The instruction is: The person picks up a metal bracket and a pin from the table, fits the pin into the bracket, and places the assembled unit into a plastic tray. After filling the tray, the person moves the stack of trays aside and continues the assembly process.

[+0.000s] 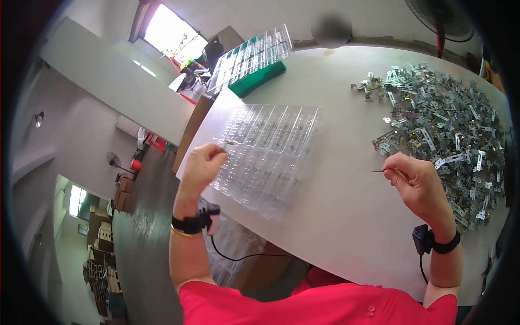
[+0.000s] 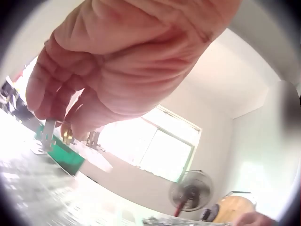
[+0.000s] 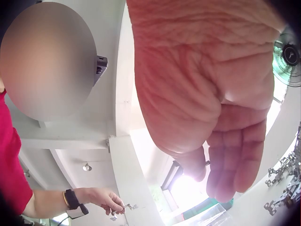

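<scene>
My left hand is over the near left part of a clear plastic compartment tray. Its fingertips pinch small metal brackets, one with a brass-coloured bit, seen hanging below the fingers in the left wrist view. Off to the right, my right hand is raised beside a heap of metal brackets. Between thumb and forefinger it pinches a thin, short metal piece, which points left; most of it is hidden by the fingers.
At the table's far left stands a green box with more clear trays above it. Further plastic trays lie below the table's left edge. A fan stands beyond the far right edge. The white table curves along the front.
</scene>
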